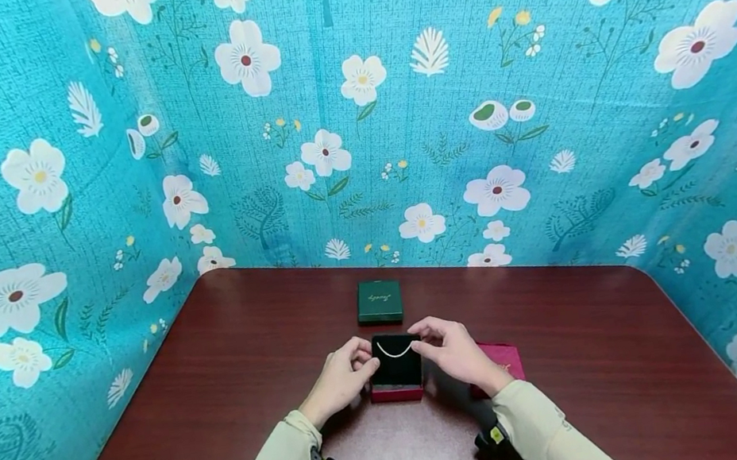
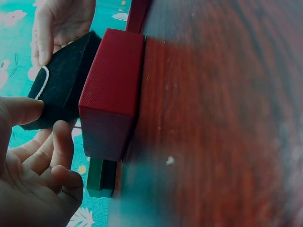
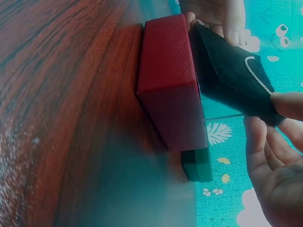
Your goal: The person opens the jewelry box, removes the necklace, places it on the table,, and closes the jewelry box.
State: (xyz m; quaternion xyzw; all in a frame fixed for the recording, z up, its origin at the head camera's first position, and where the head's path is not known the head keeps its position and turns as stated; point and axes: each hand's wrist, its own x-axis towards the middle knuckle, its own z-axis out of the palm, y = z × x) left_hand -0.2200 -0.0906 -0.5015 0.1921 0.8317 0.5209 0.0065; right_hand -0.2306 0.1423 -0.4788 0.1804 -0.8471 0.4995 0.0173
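Note:
A black velvety jewellery insert (image 1: 397, 373) with a thin silvery chain (image 1: 397, 355) looped across its face is tilted up over a small red box (image 1: 398, 395). My left hand (image 1: 340, 381) pinches the insert's left side, thumb on its face beside one end of the chain. On the opposite side my right hand (image 1: 456, 354) pinches it, its thumb by the chain's other end. In the left wrist view the insert (image 2: 66, 78) slants above the open side of the red box (image 2: 111, 73), which sits on the table. The box's inside is hidden.
A closed green box (image 1: 380, 300) with lettering on top stands just behind the red one. Partly behind my right forearm lies a flat red lid-like piece (image 1: 509, 359). Floral turquoise cloth (image 1: 334, 107) hangs round the dark wooden table (image 1: 246, 322).

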